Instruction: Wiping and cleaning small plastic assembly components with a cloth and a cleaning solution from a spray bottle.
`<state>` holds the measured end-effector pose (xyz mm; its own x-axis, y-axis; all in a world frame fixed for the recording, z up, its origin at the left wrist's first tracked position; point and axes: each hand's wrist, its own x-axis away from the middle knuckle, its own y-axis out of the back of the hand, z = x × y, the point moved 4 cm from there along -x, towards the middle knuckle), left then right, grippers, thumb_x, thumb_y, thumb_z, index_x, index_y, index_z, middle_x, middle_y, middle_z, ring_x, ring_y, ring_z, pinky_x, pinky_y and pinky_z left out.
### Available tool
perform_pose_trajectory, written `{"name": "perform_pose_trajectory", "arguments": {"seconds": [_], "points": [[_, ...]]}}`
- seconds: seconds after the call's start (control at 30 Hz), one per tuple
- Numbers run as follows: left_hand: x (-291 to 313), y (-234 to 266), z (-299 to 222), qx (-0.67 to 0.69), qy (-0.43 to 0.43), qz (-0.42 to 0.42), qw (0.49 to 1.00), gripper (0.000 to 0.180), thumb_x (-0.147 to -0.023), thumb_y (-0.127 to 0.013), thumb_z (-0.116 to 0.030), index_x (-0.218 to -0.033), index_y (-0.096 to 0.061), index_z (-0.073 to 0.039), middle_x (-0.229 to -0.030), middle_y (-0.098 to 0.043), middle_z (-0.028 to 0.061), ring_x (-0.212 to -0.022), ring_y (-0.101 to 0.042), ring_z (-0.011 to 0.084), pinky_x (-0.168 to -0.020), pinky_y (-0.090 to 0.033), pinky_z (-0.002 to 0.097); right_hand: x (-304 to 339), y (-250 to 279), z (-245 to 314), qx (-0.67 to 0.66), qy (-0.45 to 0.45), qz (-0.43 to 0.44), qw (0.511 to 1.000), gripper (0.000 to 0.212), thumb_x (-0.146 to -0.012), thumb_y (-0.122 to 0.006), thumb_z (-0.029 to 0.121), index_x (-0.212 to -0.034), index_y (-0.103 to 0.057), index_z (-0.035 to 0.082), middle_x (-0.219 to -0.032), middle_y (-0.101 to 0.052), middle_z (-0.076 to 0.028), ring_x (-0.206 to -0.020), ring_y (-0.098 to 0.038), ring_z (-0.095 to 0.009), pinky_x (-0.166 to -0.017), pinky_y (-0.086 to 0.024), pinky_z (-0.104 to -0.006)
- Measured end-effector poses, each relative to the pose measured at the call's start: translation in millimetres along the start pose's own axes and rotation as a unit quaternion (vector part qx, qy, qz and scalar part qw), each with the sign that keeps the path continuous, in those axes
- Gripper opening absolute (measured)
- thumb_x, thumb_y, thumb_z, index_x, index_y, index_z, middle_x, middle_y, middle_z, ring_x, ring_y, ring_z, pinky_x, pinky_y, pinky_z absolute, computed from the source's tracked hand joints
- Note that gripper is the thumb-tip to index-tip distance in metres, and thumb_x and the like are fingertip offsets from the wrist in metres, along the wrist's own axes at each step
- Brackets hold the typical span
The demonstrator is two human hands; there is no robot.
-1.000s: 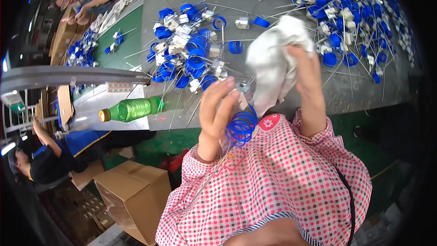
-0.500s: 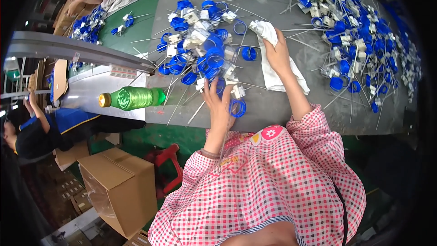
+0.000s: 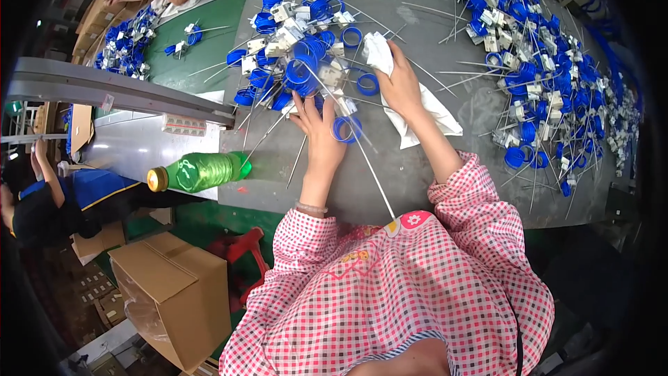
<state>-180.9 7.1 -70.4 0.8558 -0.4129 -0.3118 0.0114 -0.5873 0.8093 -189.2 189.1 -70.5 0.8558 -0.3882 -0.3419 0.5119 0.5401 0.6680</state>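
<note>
Head view: the left hand (image 3: 321,138) lies on the grey table (image 3: 445,167), fingers spread and reaching into the near edge of a pile of blue wire coils (image 3: 300,56), a loose blue coil (image 3: 346,129) just right of it. The right hand (image 3: 400,83) presses a white cloth (image 3: 410,101) flat, fingers apart. A green plastic bottle (image 3: 198,171) lies at the left. Another coil heap (image 3: 543,69) sits far right.
</note>
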Motion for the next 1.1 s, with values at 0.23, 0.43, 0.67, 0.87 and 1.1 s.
{"name": "perform_pose_trajectory", "arguments": {"seconds": [0.23,0.43,0.67,0.87,1.1], "points": [[-23,-2,8,0.001,0.007,-0.029,1.0,0.051,-0.064,-0.061,-0.009,-0.112,-0.043,-0.009,-0.128,-0.021,0.0177,-0.124,-0.005,0.043,-0.091,-0.009,0.0667,-26,-11,1,-0.051,-0.012,0.047,0.998,0.054,-0.075,-0.052,0.022,-0.123,-0.035,0.005,-0.117,-0.045,-0.019,-0.106,-0.045,-0.034,-0.087,-0.037,-0.0351],[-28,-7,7,-0.003,-0.037,-0.061,0.997,0.05,-0.065,-0.061,-0.009,-0.111,-0.044,-0.01,-0.13,-0.022,0.0148,-0.123,-0.01,0.0417,-0.091,-0.012,0.0654,-13,69,-14,-0.213,-0.034,-0.151,0.965,0.045,-0.078,-0.051,0.017,-0.115,-0.039,-0.005,-0.116,-0.043,-0.019,-0.109,-0.042,-0.029,-0.091,-0.032,-0.0306],[12,23,8,-0.039,-0.087,-0.048,0.994,0.059,-0.066,-0.042,0.012,-0.121,-0.04,-0.008,-0.131,-0.022,0.0214,-0.122,-0.02,0.0378,-0.1,-0.018,0.0428,82,199,14,-0.653,-0.173,-0.15,0.722,0.045,-0.089,-0.034,0.035,-0.117,-0.04,0.0,-0.114,-0.049,-0.011,-0.106,-0.047,-0.02,-0.089,-0.038,-0.0312],[66,76,-18,0.088,-0.025,-0.102,0.99,0.052,-0.07,-0.041,0.011,-0.12,-0.036,0.0,-0.127,-0.03,0.0213,-0.117,-0.03,0.037,-0.097,-0.025,0.0442,153,233,26,-0.773,-0.173,-0.124,0.598,0.047,-0.088,-0.034,0.036,-0.118,-0.041,0.0,-0.116,-0.048,-0.015,-0.103,-0.05,-0.027,-0.089,-0.039,-0.0394],[105,186,26,-0.169,0.114,-0.488,0.848,0.084,-0.069,-0.07,-0.021,-0.125,-0.013,0.006,-0.119,-0.029,0.024,-0.109,-0.032,0.0353,-0.095,-0.026,0.0438,203,193,44,-0.907,-0.204,0.018,0.368,0.052,-0.086,-0.033,0.042,-0.117,-0.042,0.001,-0.115,-0.049,-0.016,-0.105,-0.048,-0.031,-0.092,-0.036,-0.0424]]}}
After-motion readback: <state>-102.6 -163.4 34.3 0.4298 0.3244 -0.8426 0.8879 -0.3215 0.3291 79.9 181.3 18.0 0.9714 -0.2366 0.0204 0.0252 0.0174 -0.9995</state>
